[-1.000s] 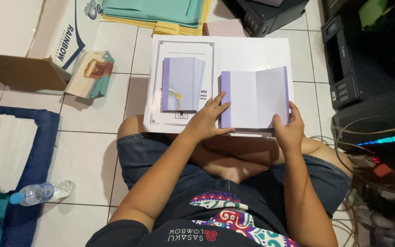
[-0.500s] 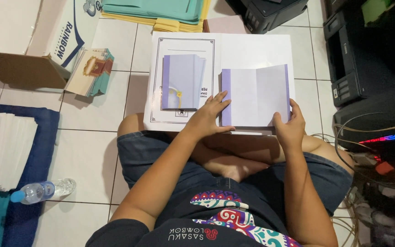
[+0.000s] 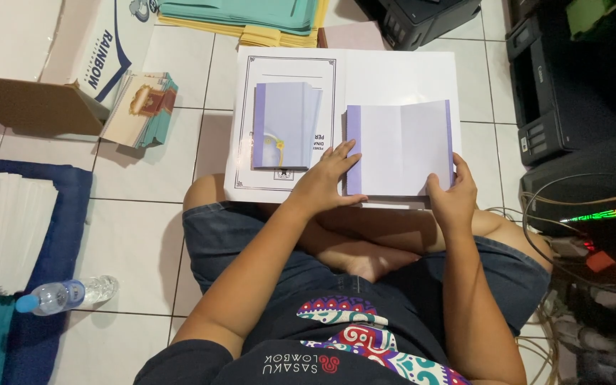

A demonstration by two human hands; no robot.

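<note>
I sit cross-legged on a tiled floor with a big white sheet [image 3: 401,75] laid across my knees. On it lies an unfolded white card with lilac edges [image 3: 401,146]. My left hand [image 3: 326,182] rests flat on the card's lower left corner, fingers spread. My right hand [image 3: 452,194] grips the card's lower right edge. To the left, a stack of folded lilac cards [image 3: 284,125] sits on a bordered printed sheet [image 3: 251,107].
A cardboard box [image 3: 30,71] and a small pile of cards [image 3: 140,107] lie at upper left. White paper stacks [image 3: 5,228] sit on a blue mat, with a water bottle [image 3: 62,294] nearby. Black printers [image 3: 572,85] and cables [image 3: 572,235] crowd the right. Teal and yellow sheets [image 3: 251,14] lie ahead.
Both hands stay on the unfolded card's lower corners; the card and stack have hardly shifted.
</note>
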